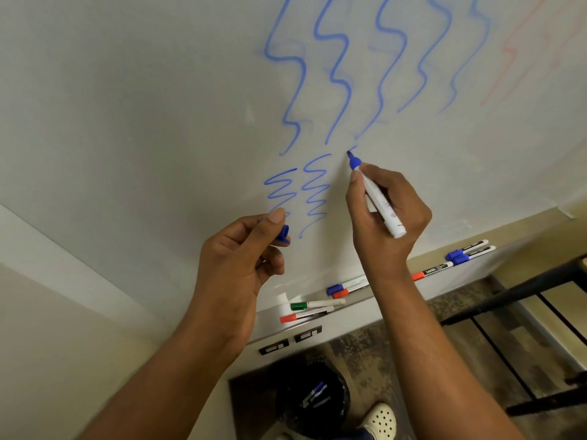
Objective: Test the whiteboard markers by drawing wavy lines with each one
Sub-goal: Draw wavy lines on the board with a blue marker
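My right hand (386,214) grips an uncapped blue marker (378,198), its tip touching the whiteboard (158,90) beside a short fresh blue stroke. My left hand (241,258) pinches the marker's blue cap (283,233) between thumb and fingers, close to the board. Several blue wavy lines (333,65) run down the board above, and two shorter blue squiggles (298,192) sit left of the tip. Faint red lines (508,58) show at the upper right.
Several capped markers lie on the board's tray (397,296): a green one (314,304), red ones (305,315) and blue ones (470,250). A black bin (313,398) holding discarded markers stands on the floor below. A dark metal frame (524,328) is at the right.
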### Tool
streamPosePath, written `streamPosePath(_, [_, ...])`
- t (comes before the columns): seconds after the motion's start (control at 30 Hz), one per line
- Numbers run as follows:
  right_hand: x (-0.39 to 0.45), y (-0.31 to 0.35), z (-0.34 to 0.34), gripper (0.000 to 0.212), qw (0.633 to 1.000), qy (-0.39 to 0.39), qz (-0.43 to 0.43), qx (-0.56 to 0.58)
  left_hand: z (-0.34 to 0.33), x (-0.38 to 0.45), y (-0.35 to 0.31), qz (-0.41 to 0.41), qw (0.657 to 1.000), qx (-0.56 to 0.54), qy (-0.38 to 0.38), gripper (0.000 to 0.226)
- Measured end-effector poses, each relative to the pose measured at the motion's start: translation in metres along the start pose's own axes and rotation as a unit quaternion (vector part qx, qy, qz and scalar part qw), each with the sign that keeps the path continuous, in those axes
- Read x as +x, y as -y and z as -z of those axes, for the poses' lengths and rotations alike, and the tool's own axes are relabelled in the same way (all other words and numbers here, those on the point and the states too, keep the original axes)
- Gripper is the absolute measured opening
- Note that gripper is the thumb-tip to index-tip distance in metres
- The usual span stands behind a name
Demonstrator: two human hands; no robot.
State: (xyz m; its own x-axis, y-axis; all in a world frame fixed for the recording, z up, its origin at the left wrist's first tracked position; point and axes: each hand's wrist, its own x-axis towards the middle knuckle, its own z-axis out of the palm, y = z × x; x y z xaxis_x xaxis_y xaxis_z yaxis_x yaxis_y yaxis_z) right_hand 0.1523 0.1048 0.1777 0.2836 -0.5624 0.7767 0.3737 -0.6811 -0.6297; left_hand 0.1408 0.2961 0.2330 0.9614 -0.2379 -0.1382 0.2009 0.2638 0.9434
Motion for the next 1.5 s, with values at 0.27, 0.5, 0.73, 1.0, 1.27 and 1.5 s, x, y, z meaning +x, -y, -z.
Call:
streamPosePath(0.27, [-0.004, -0.023, 0.012, 0.008, 0.999, -0.023, -0.033, -0.006, -0.01, 0.002, 0.004, 0.002, 1.0, -0.001, -0.007, 0.014])
streamPosePath(0.5, [-0.028, -0.024, 0.01, 0.006, 0.998, 0.056, 0.016, -0.016, -0.019, 0.004, 0.009, 0.001, 1.0, 0.002, -0.013, 0.017])
streamPosePath(0.73, [-0.031, -0.037, 0.013, 0.007, 0.999, 0.009, -0.03, -0.012, -0.022, 0.001, 0.015, 0.013, 1.0, 0.007, -0.014, 0.016])
streamPosePath(1.0, [-0.051, -0.05, 0.017, 0.007, 0.999, 0.019, -0.04, -0.023, -0.017, 0.0, 0.023, 0.019, 0.999, 0.012, -0.024, 0.016])
streamPosePath(1.27, [-0.078, -0.054, 0.015, 0.009, 0.996, 0.074, -0.054, -0.015, -0.011, 0.001, 0.027, 0.024, 0.999, 0.02, -0.033, 0.014])
streamPosePath(1.5, [-0.088, -0.065, 0.019, 0.009, 0.993, 0.03, -0.117, -0.019, -0.008, 0.001, 0.027, 0.027, 0.999, 0.019, -0.038, 0.015])
